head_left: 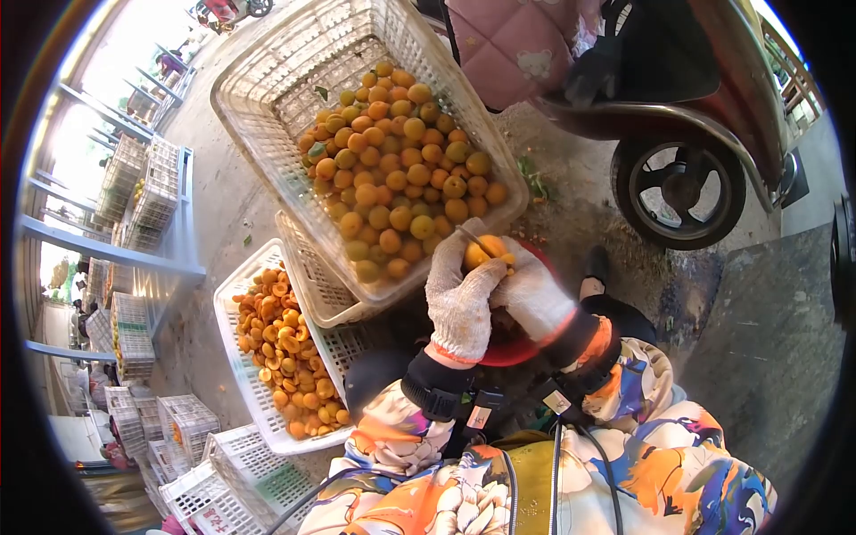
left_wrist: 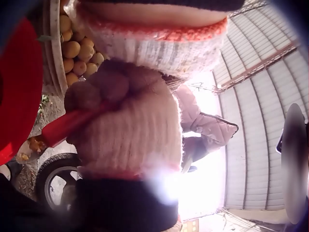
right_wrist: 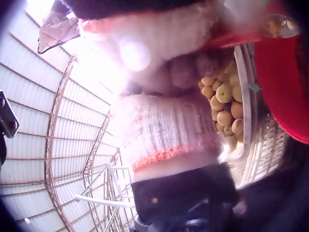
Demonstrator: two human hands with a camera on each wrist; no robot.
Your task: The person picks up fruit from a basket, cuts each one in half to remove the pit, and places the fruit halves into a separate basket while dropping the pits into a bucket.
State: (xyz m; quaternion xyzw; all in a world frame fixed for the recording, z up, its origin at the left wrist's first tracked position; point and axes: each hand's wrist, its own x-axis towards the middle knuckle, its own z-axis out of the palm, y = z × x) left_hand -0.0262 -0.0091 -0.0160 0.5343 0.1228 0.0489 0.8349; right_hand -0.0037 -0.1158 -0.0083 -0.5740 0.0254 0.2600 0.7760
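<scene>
Both hands wear whitish knit gloves and meet over a red basin (head_left: pixel 513 357), mostly hidden beneath them. My left hand (head_left: pixel 459 303) grips an orange apricot (head_left: pixel 489 253) between thumb and fingers. Close against it, my right hand (head_left: pixel 535 294) holds a knife, whose thin blade crosses the fruit in the head view. Its red handle (left_wrist: pixel 72 125) sticks out from the curled right fingers in the left wrist view. Just beyond the hands, a large pale crate (head_left: pixel 259 98) holds many whole apricots (head_left: pixel 392 169). Halved apricots (head_left: pixel 285 348) fill a lower white crate (head_left: pixel 236 357) at left.
A parked scooter with a black-spoked wheel (head_left: pixel 679 192) and a pink quilted cover (head_left: pixel 513 45) stands at the right. Stacked crates (head_left: pixel 187 423) and a blue metal frame (head_left: pixel 107 245) line the left side. Leaves (head_left: pixel 535 183) lie on the concrete floor.
</scene>
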